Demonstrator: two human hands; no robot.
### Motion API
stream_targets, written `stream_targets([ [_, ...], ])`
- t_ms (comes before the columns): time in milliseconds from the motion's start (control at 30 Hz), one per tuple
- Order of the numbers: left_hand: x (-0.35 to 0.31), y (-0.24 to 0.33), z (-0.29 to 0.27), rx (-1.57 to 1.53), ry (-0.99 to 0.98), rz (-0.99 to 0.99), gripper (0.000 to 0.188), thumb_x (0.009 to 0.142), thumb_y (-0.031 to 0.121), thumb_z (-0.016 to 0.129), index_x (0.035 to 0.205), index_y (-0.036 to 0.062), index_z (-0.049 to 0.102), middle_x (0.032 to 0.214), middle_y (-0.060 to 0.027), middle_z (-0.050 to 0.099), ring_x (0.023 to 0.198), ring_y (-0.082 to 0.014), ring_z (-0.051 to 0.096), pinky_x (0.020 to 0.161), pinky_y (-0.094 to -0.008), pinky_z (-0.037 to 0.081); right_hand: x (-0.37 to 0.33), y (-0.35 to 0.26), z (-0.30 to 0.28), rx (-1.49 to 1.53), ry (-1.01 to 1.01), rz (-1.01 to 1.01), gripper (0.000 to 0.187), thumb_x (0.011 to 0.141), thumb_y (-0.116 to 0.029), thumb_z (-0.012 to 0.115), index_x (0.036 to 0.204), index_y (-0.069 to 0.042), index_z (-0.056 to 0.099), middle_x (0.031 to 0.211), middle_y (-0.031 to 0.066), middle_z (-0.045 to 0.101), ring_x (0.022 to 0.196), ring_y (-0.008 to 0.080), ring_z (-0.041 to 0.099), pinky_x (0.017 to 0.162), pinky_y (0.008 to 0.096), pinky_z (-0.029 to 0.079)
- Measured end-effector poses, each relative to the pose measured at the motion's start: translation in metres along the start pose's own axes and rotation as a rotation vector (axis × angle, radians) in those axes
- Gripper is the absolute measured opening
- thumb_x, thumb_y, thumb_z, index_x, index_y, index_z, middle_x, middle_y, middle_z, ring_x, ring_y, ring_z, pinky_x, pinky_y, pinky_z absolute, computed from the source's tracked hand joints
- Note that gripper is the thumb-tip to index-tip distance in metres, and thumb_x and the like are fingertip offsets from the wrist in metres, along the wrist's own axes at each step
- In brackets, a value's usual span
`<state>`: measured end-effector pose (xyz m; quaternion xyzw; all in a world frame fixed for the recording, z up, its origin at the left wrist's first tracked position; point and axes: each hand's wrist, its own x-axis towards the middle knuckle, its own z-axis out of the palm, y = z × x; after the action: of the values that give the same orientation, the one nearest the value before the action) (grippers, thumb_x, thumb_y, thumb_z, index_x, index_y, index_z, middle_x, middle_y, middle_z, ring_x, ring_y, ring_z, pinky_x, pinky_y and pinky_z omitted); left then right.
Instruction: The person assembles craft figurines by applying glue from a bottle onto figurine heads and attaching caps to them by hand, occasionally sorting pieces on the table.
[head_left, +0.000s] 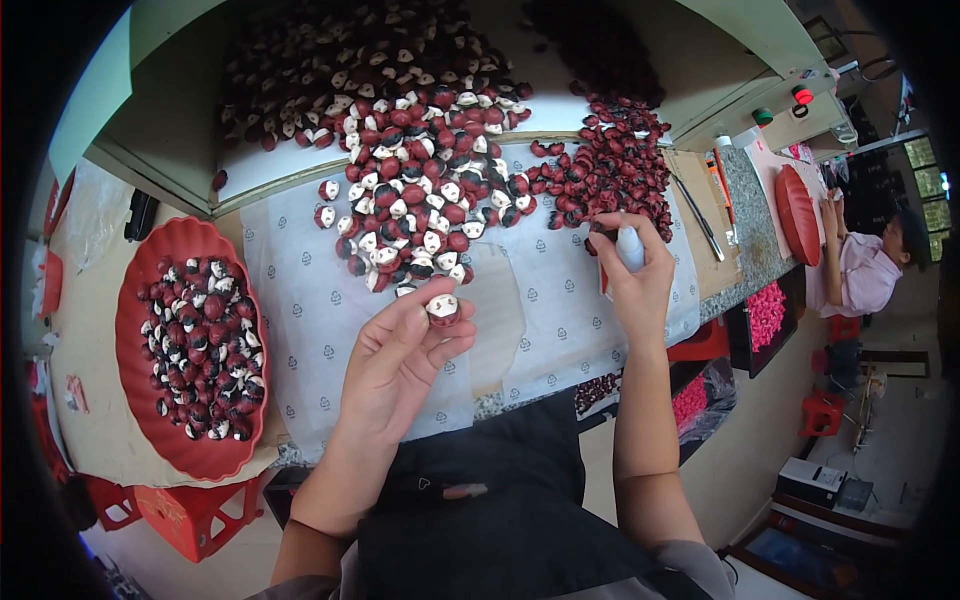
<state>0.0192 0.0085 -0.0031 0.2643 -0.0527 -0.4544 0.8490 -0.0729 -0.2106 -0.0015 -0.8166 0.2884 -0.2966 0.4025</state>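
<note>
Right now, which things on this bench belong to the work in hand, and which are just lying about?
In use:
left hand pinching small red-and-white piece
right hand gripping small white bottle
heap of red-and-white pieces
red scalloped tray

Lying about:
red oval cushion
long thin rod

Left hand (400, 350) pinches red-white piece (442, 309); right hand (632, 268) holds small white bottle (630, 249) near pile (420, 190).

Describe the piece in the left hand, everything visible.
The small piece is a rounded, dark red shell-like shape with a white patch on its upper face, glossy, apparently plastic. It is pinched between the left hand's thumb and fingertips, held above the white printed sheet, just below the pile of similar red-and-white pieces.
</note>
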Motion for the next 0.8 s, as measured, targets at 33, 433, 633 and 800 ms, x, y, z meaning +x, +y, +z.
stream_targets([
  [33, 0.001, -0.001, 0.001, -0.001, -0.003, -0.007, 0.034, 0.085, 0.016, 0.047, 0.112, -0.0037, 0.045, 0.1, -0.0173, 0.056, 0.088, -0.0207, 0.057, 0.081, -0.0303, 0.045, -0.002, -0.004, 0.001, 0.039, 0.034, -0.028, 0.017, 0.067, 0.003, 0.061, 0.083, 0.0, 0.056, 0.081, 0.007, 0.059, 0.071, 0.016, 0.056, 0.064, 0.0246, 0.042],
  [433, -0.002, -0.016, 0.015, -0.009, 0.004, -0.132, 0.031, 0.085, 0.017, 0.048, 0.11, -0.0014, 0.049, 0.096, -0.0122, 0.058, 0.086, -0.0169, 0.057, 0.081, -0.0289, 0.045, -0.048, -0.068, 0.019, 0.261, -0.21, -0.457, 0.022, 0.061, 0.002, 0.068, 0.081, -0.001, 0.06, 0.076, 0.0085, 0.061, 0.062, 0.0169, 0.054, 0.054, 0.0233, 0.041],
  [633, -0.001, -0.019, 0.014, -0.044, -0.019, -0.178, 0.032, 0.085, 0.018, 0.048, 0.111, -0.0018, 0.048, 0.097, -0.0119, 0.058, 0.087, -0.0167, 0.057, 0.082, -0.0289, 0.045, -0.043, -0.06, 0.02, 0.215, -0.215, -0.462, 0.021, 0.062, 0.003, 0.067, 0.081, -0.001, 0.059, 0.076, 0.0084, 0.061, 0.063, 0.0165, 0.055, 0.055, 0.0235, 0.042],
  [800, -0.001, -0.018, 0.011, -0.086, -0.045, -0.208, 0.034, 0.086, 0.018, 0.046, 0.112, -0.0029, 0.047, 0.098, -0.0135, 0.057, 0.089, -0.017, 0.057, 0.082, -0.0293, 0.045, -0.046, -0.055, 0.023, 0.326, -0.192, -0.359, 0.021, 0.063, 0.006, 0.066, 0.082, 0.001, 0.059, 0.077, 0.0098, 0.061, 0.066, 0.0171, 0.056, 0.058, 0.0243, 0.044],
])
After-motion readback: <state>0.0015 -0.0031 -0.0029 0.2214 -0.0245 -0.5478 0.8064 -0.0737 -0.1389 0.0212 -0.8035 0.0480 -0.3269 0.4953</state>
